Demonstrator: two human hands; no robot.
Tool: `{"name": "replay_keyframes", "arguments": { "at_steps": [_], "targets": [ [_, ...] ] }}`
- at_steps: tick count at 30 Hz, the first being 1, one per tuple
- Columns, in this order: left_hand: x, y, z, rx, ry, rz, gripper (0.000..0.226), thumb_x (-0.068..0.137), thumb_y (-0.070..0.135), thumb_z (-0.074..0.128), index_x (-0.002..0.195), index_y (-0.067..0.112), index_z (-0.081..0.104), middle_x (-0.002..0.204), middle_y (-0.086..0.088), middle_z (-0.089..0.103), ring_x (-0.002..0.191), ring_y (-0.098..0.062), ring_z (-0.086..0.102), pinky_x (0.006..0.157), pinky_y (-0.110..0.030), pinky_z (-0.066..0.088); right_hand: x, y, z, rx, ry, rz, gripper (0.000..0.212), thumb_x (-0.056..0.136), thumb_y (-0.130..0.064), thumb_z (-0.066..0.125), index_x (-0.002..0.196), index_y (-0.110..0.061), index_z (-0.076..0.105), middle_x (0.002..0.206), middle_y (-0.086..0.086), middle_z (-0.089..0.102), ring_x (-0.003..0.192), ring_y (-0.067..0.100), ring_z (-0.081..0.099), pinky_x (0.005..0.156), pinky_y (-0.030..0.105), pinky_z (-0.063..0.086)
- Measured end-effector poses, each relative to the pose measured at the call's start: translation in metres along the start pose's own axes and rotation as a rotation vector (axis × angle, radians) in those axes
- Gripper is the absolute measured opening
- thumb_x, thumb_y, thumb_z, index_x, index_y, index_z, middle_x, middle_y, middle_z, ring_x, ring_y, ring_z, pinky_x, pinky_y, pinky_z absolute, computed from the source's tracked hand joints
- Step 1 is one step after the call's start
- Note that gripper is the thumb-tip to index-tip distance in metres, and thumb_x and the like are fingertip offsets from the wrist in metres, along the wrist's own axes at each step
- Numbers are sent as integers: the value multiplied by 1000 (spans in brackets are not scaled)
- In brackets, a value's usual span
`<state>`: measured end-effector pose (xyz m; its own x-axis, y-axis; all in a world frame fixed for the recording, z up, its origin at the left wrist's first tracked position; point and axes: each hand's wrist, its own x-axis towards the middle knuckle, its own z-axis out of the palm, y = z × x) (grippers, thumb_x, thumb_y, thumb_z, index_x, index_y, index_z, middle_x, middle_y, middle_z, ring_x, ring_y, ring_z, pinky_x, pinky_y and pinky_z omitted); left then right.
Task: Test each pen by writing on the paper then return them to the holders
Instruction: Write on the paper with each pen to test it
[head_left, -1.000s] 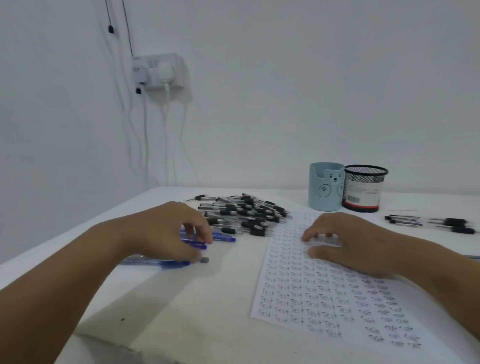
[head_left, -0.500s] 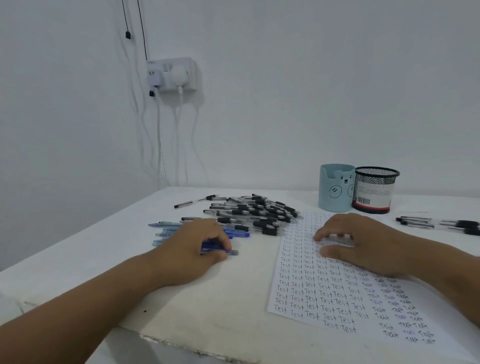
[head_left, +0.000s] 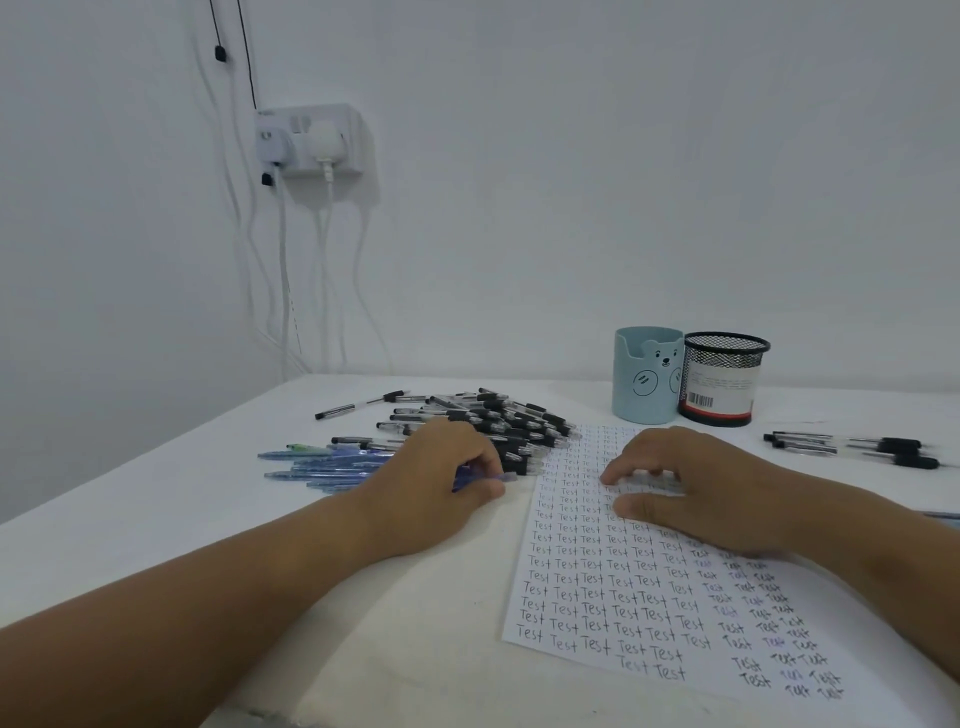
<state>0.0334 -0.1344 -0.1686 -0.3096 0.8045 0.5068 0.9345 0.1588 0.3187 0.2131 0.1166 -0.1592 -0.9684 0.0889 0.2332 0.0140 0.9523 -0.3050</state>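
Pens everywhere on this white surface (head_left: 156, 519), so here's the rundown. Your left hand (head_left: 431, 483) sits near the middle of the surface, just off the left edge of the white sheet of paper (head_left: 623, 597), with its fingers (head_left: 485, 460) curled round a blue plastic pen (head_left: 483, 477) whose tip pokes out toward the paper. Your right hand (head_left: 696, 488) lies on the upper part of that sheet, fingers loosely bent, fingertips touching the page and holding nothing. The paper is covered in rows of handwritten "Test" and runs down to the near edge.

Behind your left hand there's a big heap of clear pens with black grips (head_left: 493, 421), and to its left a small bunch of blue pens (head_left: 322, 467) lying flat. Toward the far edge, past the top of the paper, the light blue bear-face pen holder (head_left: 647, 374) and the black wire-mesh pen holder (head_left: 719, 379) stand upright, touching side by side. A few more black-grip pens (head_left: 852, 449) lie near the right edge.
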Motion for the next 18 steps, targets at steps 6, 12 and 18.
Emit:
{"name": "replay_keyframes", "arguments": {
  "at_steps": [6, 12, 18],
  "targets": [
    [8, 18, -6, -168, 137, 10, 13, 100, 19, 61, 103, 14, 73, 79, 1, 70, 75, -15, 62, 69, -23, 49, 0, -3, -1, 6, -2, 12, 35, 84, -68, 60, 114, -50, 64, 116, -33, 56, 108, -16, 48, 92, 14, 39],
    [32, 37, -21, -451, 296, -16, 21, 108, 24, 43, 107, 24, 64, 68, -16, 57, 61, -35, 57, 58, -34, 49, -1, -6, -4, 14, -9, 44, 35, 84, -68, 61, 114, -51, 64, 116, -33, 56, 109, -15, 48, 94, 17, 40],
    [70, 62, -4, -798, 251, -219, 26, 109, 12, 41, 112, 23, 64, 74, -11, 47, 63, -25, 39, 63, -34, 41, -6, -8, -10, 136, 164, 140, 20, 90, -56, 59, 107, -48, 66, 101, -25, 65, 91, -10, 58, 78, 16, 47]
  ]
}}
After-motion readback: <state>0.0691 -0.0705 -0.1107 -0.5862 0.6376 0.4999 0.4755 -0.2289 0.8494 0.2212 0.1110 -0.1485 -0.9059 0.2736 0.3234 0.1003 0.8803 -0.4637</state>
